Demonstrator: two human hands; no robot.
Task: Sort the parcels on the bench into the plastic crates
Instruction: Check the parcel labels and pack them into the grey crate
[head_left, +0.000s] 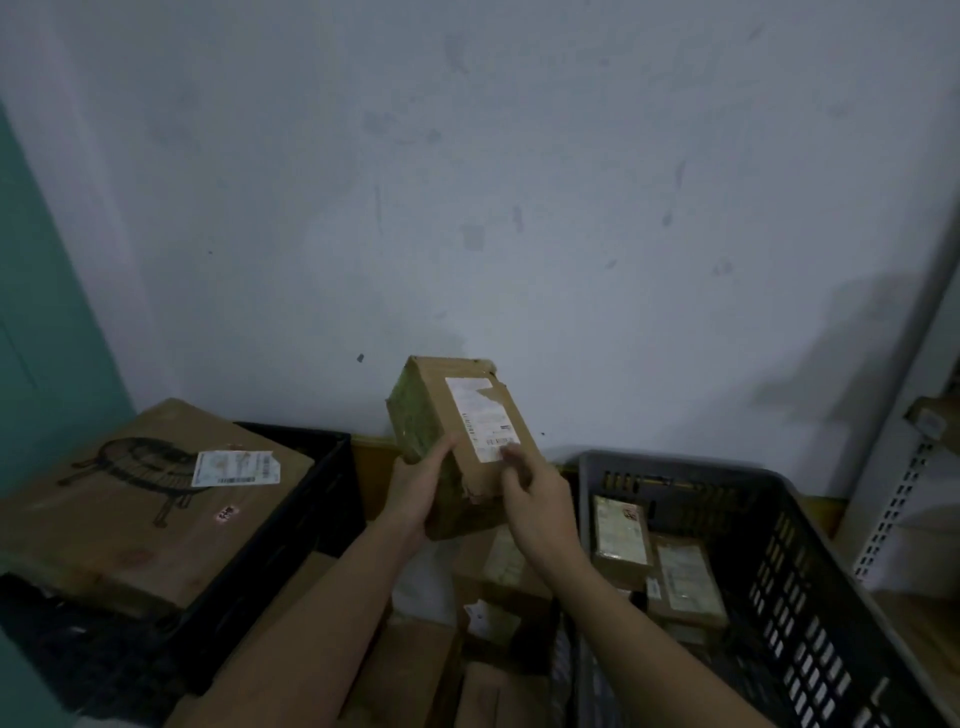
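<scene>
A small cardboard parcel with a white shipping label and green tape on its left side is held up at the centre, tilted. My left hand grips its lower left side. My right hand touches its lower right face, fingers on the label. A black crate on the left holds a large brown box with a label on top. A grey crate on the right holds several small labelled parcels. More parcels lie on the bench below my hands.
A pale wall rises right behind the bench. A teal panel stands at the far left. White metal shelving stands at the right edge, close to the grey crate.
</scene>
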